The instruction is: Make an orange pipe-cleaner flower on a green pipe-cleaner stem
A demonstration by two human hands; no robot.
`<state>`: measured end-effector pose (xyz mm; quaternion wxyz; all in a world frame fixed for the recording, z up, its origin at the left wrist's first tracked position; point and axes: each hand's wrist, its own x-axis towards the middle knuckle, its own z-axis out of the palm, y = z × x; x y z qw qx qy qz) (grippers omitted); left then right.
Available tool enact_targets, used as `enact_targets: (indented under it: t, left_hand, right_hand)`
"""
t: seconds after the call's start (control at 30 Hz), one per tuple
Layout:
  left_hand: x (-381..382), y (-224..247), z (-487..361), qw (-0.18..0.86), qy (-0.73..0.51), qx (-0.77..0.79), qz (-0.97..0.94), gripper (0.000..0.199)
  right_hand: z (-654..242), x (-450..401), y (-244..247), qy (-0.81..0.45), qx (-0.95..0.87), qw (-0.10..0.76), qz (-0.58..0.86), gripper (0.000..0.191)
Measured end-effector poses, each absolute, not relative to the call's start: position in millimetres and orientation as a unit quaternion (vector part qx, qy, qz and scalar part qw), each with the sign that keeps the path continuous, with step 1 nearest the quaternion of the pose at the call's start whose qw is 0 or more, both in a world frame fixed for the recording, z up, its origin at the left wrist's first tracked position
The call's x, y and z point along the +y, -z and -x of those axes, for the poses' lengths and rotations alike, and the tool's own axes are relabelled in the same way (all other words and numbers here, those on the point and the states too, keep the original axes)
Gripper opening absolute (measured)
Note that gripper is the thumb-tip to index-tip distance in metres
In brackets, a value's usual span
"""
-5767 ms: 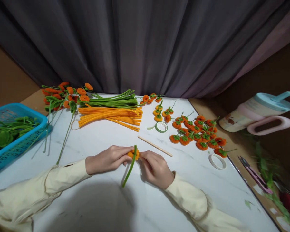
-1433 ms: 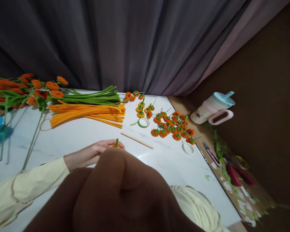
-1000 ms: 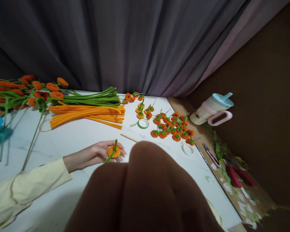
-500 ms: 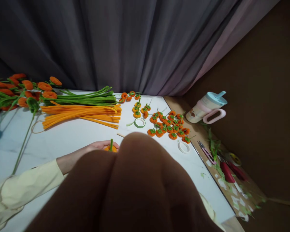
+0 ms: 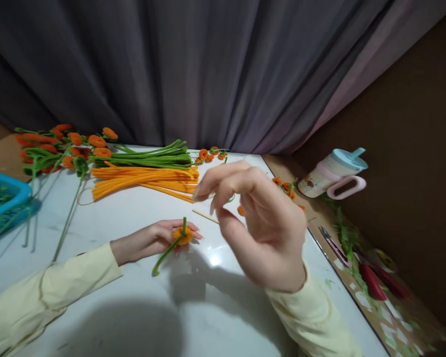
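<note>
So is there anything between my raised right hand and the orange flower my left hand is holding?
Nothing visible. The right hand hangs raised above the table, and only bare tabletop shows between it and the orange flower in the left hand.

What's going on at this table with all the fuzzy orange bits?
A person in cream sleeves is at a white table. The left hand holds a small orange pipe-cleaner blossom with a green stem against the tabletop. The right hand is raised in the air, fingers loosely curled, empty. Bundles of orange pipe cleaners and green pipe cleaners lie behind.
</note>
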<state>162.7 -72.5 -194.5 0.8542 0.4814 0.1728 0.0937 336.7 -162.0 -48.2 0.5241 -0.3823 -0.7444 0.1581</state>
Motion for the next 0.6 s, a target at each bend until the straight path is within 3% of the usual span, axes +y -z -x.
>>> enact_targets:
  t: [0.13, 0.2, 0.3, 0.6]
  left_hand:
    - [-72, 192, -161, 0.887, -0.089, 0.203, -0.406, 0.048]
    - [-73, 191, -161, 0.890, -0.085, 0.204, -0.399, 0.047]
    - [-73, 191, -160, 0.891, -0.071, 0.196, -0.403, 0.046]
    - [-74, 195, -159, 0.916, -0.079, 0.161, -0.359, 0.025]
  right_hand:
    - [-363, -139, 97, -0.205, -0.804, 0.369, 0.419, 0.022]
    - [-368, -135, 130, -0.246, -0.813, 0.294, 0.437, 0.049]
    - [-360, -136, 171, -0.296, -0.809, 0.254, 0.441, 0.079]
    - [-342, -138, 195, -0.298, -0.792, 0.326, 0.421, 0.057]
